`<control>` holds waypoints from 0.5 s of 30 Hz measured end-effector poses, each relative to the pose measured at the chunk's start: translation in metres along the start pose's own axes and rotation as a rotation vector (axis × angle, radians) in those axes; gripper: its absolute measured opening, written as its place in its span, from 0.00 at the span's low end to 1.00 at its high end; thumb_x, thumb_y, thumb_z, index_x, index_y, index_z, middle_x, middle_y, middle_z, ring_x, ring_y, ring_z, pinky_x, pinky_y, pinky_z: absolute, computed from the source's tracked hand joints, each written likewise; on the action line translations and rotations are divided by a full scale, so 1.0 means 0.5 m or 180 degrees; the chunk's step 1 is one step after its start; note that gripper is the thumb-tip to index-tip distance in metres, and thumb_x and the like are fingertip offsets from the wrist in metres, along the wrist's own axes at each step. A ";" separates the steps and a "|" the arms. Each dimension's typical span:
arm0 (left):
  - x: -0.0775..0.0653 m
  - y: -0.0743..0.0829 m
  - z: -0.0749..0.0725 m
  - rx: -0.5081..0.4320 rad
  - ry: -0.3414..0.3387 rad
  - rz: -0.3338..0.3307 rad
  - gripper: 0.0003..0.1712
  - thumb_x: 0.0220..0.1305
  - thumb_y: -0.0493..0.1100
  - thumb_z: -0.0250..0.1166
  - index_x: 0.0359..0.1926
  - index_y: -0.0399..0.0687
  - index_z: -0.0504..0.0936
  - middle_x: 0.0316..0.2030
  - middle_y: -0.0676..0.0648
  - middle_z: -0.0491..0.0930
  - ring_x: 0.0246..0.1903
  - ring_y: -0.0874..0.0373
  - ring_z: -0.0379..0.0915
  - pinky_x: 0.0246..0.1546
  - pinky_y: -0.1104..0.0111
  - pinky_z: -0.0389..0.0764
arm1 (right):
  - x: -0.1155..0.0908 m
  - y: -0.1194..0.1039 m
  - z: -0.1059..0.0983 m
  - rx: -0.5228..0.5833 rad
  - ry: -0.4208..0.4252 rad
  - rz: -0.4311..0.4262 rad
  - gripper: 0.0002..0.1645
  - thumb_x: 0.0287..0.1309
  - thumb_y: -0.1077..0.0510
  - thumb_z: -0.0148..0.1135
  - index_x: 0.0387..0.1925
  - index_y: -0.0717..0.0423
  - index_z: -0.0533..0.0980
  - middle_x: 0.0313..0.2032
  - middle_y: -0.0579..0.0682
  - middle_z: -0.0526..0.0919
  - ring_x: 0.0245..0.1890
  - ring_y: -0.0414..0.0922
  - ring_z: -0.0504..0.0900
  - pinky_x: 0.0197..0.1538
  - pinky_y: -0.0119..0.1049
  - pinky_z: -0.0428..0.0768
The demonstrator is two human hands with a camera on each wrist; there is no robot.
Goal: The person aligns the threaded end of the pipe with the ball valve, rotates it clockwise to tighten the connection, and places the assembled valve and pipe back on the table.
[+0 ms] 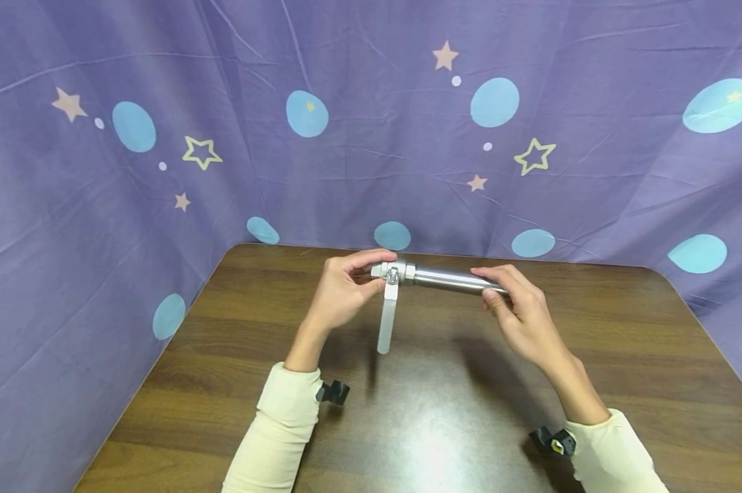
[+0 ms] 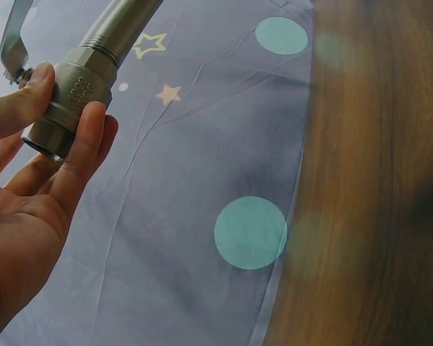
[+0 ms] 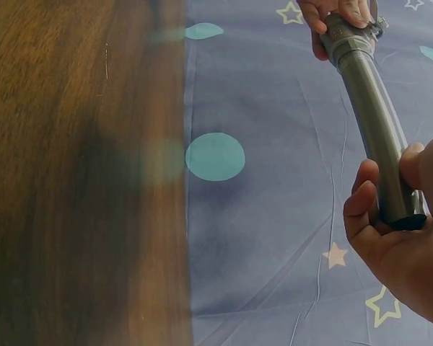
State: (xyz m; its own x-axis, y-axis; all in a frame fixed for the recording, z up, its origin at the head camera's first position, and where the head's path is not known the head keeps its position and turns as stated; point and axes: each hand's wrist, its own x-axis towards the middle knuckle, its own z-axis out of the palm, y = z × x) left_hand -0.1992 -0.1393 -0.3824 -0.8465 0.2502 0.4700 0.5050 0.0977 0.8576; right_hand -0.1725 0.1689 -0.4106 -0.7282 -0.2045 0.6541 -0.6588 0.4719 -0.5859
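Observation:
A metal ball valve (image 1: 402,272) is joined to a shiny steel pipe (image 1: 448,279), and the two are held up over the table as one piece. My left hand (image 1: 340,291) grips the valve body at its left end, thumb on the near side and fingers behind. The valve's lever handle (image 1: 386,325) points toward me. In the left wrist view the open end of the valve (image 2: 49,140) shows between the fingers. My right hand (image 1: 521,315) holds the pipe near its far right end, with thumb and fingers on opposite sides.
A brown wooden table (image 1: 223,383) lies beneath, with a bright light reflection near its front. A purple curtain (image 1: 359,178) with stars and blue spots hangs along the table's back and sides. Black wrist cameras (image 1: 334,392) sit at both cream sleeves (image 1: 278,424).

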 end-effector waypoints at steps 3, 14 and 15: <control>0.000 0.000 0.001 0.0006 -0.0003 -0.0008 0.24 0.56 0.19 0.68 0.55 0.29 0.88 0.57 0.33 0.88 0.50 0.60 0.86 0.53 0.69 0.90 | -0.001 0.000 -0.001 0.0014 -0.0007 0.0047 0.22 0.71 0.73 0.61 0.61 0.55 0.84 0.41 0.45 0.83 0.28 0.37 0.79 0.32 0.20 0.77; 0.002 -0.003 0.000 -0.0008 0.0007 0.0005 0.24 0.57 0.19 0.67 0.55 0.29 0.87 0.56 0.32 0.88 0.47 0.64 0.86 0.53 0.68 0.90 | -0.004 -0.002 -0.002 0.0067 -0.0018 0.0264 0.29 0.64 0.70 0.71 0.66 0.60 0.78 0.57 0.55 0.81 0.39 0.33 0.80 0.37 0.17 0.81; 0.002 -0.003 0.000 -0.0009 0.0013 0.0006 0.24 0.57 0.19 0.67 0.55 0.29 0.87 0.55 0.32 0.88 0.46 0.67 0.86 0.52 0.68 0.90 | -0.005 -0.002 -0.001 0.0093 -0.0013 0.0316 0.32 0.62 0.70 0.73 0.67 0.60 0.77 0.59 0.56 0.79 0.40 0.34 0.80 0.38 0.17 0.82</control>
State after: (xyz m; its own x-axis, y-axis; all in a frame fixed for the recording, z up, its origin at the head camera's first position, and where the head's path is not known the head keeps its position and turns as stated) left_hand -0.2007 -0.1390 -0.3833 -0.8461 0.2465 0.4726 0.5063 0.0946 0.8572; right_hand -0.1698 0.1693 -0.4113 -0.7908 -0.1615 0.5904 -0.5887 0.4648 -0.6614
